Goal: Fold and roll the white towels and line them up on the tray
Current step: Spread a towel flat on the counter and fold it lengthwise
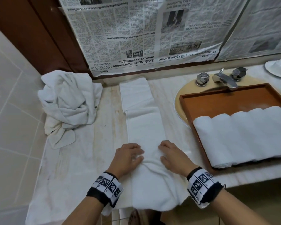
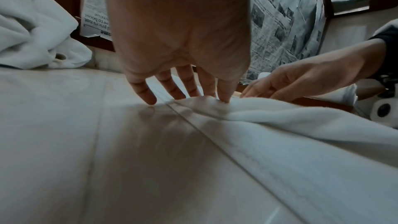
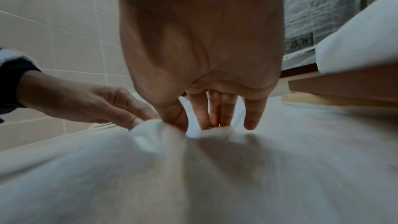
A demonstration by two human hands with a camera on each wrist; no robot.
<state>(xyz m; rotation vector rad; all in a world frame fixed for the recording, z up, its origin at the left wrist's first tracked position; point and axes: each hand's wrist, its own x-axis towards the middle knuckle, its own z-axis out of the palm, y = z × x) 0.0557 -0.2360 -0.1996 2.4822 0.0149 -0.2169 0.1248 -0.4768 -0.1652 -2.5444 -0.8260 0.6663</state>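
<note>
Towel heap (image 1: 66,103) L, tray (image 1: 225,99) R

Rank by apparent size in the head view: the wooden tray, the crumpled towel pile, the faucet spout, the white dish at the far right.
1. wooden tray, cut off at the frame's right edge
2. crumpled towel pile
3 and 4. faucet spout and white dish: look alike, and the dish is cropped, so unranked.
</note>
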